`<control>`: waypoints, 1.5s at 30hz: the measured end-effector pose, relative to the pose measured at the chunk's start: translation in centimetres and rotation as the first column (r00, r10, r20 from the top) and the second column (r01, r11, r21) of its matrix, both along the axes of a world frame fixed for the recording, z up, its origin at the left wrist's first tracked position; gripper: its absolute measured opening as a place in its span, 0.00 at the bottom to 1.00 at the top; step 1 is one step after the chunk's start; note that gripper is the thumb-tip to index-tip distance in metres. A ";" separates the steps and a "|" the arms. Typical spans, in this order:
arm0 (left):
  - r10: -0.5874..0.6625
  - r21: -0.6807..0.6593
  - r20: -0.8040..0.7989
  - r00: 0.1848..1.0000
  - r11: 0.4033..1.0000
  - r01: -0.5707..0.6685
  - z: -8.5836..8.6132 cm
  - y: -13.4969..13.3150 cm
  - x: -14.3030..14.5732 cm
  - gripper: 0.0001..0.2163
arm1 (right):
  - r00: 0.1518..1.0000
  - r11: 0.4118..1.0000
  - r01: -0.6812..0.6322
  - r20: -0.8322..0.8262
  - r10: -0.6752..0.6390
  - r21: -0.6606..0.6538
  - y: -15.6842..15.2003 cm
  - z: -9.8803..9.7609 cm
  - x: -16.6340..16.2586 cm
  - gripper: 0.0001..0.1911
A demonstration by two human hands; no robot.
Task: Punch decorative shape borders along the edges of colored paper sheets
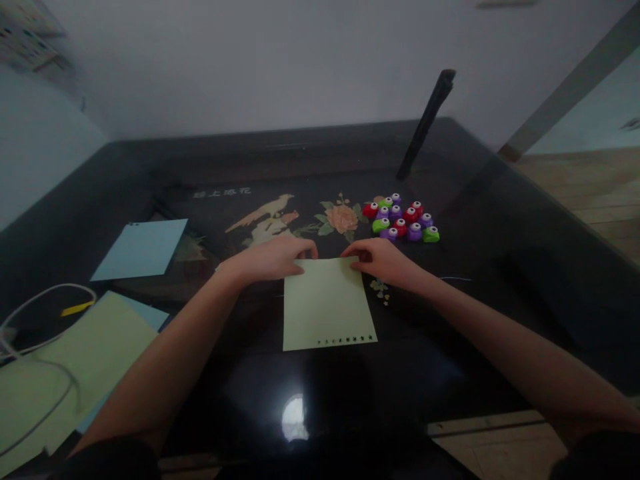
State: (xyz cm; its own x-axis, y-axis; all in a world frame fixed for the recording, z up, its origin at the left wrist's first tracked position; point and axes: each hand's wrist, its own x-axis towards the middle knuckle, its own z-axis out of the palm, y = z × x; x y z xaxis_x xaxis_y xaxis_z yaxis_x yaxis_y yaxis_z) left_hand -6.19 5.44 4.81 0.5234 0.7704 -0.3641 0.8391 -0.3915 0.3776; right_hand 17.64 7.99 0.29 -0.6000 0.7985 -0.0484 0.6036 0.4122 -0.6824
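A pale yellow-green sheet of paper (327, 303) lies at the middle of the black table, a row of small dark cut-out shapes along its near edge. My left hand (280, 259) pinches its far left corner between thumb and fingers. At the far right corner, my right hand (375, 259) grips the same sheet in a similar pinch. Just beyond my right hand stands a cluster of small red, green and purple craft punches (400, 221) with white round tops.
A light blue sheet (143, 250) with a few dark marks at its far edge lies to the left. Nearer, larger green paper (85, 367) overlaps blue paper under a white cable (47, 290). A black upright bar (427, 123) rises at the back right of the glossy table (240, 157).
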 end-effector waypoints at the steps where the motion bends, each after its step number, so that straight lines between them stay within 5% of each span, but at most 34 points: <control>1: -0.003 -0.007 -0.002 1.000 1.000 0.003 -0.1 0.0 0.1 0.15 | 1.000 1.000 -0.008 0.016 0.008 0.011 0.0 -0.1 0.0 0.13; 15: 0.000 -0.021 0.022 1.000 1.000 0.000 -0.6 -0.5 0.7 0.13 | 0.988 0.993 -0.095 0.127 0.085 0.075 -0.1 0.0 0.2 0.12; 40: 0.023 0.048 -0.019 1.000 0.999 -0.022 -1.4 -1.2 0.8 0.13 | 0.988 0.990 -0.053 0.149 0.033 0.131 -0.4 -0.4 0.5 0.09; 45: 0.038 0.160 -0.095 0.995 0.987 -0.022 -1.3 -1.7 1.3 0.14 | 0.993 0.989 -0.042 0.112 0.026 0.142 -0.7 -0.6 0.4 0.11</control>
State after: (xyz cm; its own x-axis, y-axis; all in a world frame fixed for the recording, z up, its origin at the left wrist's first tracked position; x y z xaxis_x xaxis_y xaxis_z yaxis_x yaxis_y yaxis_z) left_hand -4.94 3.70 3.55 0.4669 0.8374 -0.2844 0.8813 -0.4139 0.2282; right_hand 18.03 7.25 -0.31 -0.6245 0.7810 -0.0008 0.6551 0.5232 -0.5451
